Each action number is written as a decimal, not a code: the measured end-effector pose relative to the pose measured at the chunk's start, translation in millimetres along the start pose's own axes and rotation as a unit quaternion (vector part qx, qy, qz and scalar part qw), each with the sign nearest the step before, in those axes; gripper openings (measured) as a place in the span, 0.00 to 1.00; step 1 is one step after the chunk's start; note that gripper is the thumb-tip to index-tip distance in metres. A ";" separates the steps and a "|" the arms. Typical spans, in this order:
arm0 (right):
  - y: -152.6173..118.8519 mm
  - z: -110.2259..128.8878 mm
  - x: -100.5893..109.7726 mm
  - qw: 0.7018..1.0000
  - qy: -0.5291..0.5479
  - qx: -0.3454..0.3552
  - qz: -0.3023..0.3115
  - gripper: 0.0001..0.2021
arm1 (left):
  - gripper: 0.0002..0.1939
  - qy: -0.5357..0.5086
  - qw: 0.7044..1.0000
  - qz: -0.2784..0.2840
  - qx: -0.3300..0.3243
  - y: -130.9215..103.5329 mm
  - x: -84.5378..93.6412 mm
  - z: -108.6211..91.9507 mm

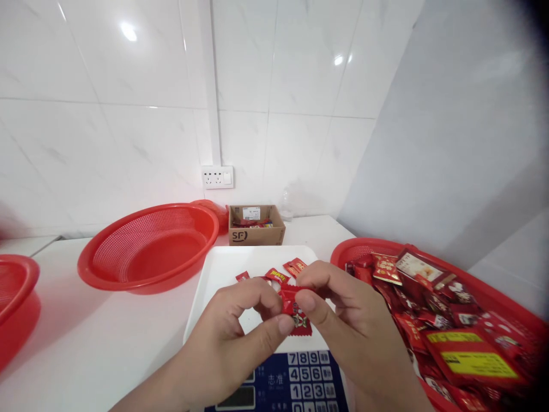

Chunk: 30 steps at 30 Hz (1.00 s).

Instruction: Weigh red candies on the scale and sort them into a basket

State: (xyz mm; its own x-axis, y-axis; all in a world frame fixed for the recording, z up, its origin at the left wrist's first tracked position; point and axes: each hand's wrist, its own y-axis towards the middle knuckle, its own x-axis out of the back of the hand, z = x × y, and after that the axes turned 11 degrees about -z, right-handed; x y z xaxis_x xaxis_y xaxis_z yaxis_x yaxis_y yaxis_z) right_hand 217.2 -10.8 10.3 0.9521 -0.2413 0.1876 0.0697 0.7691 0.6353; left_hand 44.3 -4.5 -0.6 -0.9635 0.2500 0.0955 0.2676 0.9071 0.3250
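Between both hands is a small red snack packet (302, 323) with a serrated edge, held above a weighing scale. My left hand (246, 326) pinches its left side between thumb and fingers. On its upper right, my right hand (343, 315) grips the packet the same way. Below them lies the scale's white pan (214, 269), with several red packets on it, among them one with yellow print (278, 275) and another (295, 266) by my right fingertips. The blue keypad panel (311, 375) sits at the scale's front; my left hand and wrist partly cover its display.
At right a red basket (349, 245) holds many red packets. A red perforated basket (148, 246) stands at left, with another red basket (21, 269) at the far left edge. Behind the scale are a cardboard box (257, 234) and a wall socket (218, 177).
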 end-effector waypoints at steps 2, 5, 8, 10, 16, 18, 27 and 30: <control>0.1 0.2 -0.5 1.000 -0.011 0.001 0.003 0.13 | 0.11 0.000 1.000 0.000 -0.011 0.6 -0.6 0.1; -1.4 -0.3 -1.6 1.000 -0.018 -0.010 -0.010 0.14 | 0.10 0.004 0.999 0.003 -0.034 1.7 -1.9 -1.1; -3.4 -0.5 -3.1 0.999 -0.003 -0.027 -0.025 0.14 | 0.09 0.027 0.999 0.021 -0.040 2.5 -3.7 -3.5; -4.4 1.0 -4.0 0.999 0.013 -0.041 -0.029 0.15 | 0.09 0.047 0.998 0.024 -0.037 2.5 -4.8 -4.3; -4.7 9.0 -4.1 0.994 0.036 -0.093 -0.035 0.14 | 0.09 0.054 0.996 -0.032 -0.062 0.7 -2.0 -1.7; -4.4 9.3 -3.1 0.993 0.038 -0.105 -0.026 0.14 | 0.09 0.045 0.996 -0.037 -0.063 0.1 0.2 -1.0; -2.1 4.2 2.4 0.998 -0.036 -0.040 0.019 0.20 | 0.10 0.055 0.995 -0.016 -0.083 -2.5 0.7 -2.1; -3.1 4.3 1.5 0.997 -0.063 -0.028 0.017 0.20 | 0.10 0.043 0.995 -0.011 -0.088 -2.3 0.0 -2.1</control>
State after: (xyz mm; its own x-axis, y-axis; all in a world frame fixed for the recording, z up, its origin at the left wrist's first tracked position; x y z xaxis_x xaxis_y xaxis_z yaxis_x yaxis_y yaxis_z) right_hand 217.1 -16.1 11.9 0.9098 -0.2836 0.3032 0.0574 0.8092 0.5847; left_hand 43.6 -7.3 0.7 -0.9672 0.1938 0.1642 0.2504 0.8370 0.4867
